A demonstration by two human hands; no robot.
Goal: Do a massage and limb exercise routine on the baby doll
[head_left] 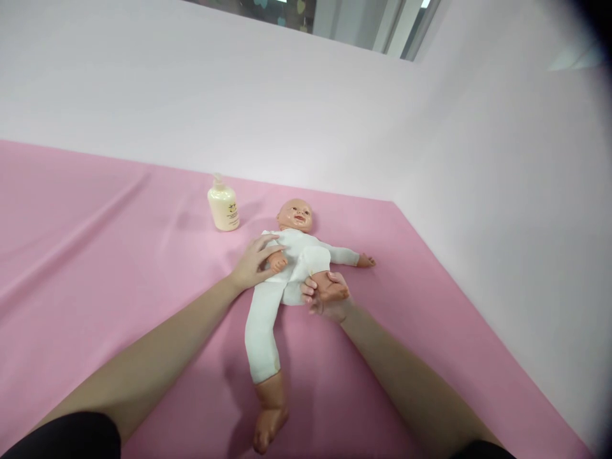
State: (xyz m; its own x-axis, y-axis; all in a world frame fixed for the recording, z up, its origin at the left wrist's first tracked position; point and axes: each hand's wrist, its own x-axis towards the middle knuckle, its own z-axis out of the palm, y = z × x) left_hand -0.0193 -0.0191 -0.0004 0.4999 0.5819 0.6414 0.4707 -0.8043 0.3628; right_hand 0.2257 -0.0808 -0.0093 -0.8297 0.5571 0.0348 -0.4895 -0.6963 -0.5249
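Observation:
A baby doll (294, 245) with a white cloth body lies on its back on the pink surface, its head toward the far wall. My left hand (253, 261) rests on the doll's side, fingers around its bent arm, whose small plastic hand (278, 261) shows between my thumb and fingers. With my right hand (335, 306) I grip the doll's raised foot (329, 288), that leg bent up over its belly. The other leg (265, 331) stretches toward me, and the far arm (347, 256) lies out to the right.
A cream pump bottle (224, 205) stands on the pink cover (119, 255), left of the doll's head. White walls (287, 115) rise behind and to the right. A window (335, 25) is set high in the back wall.

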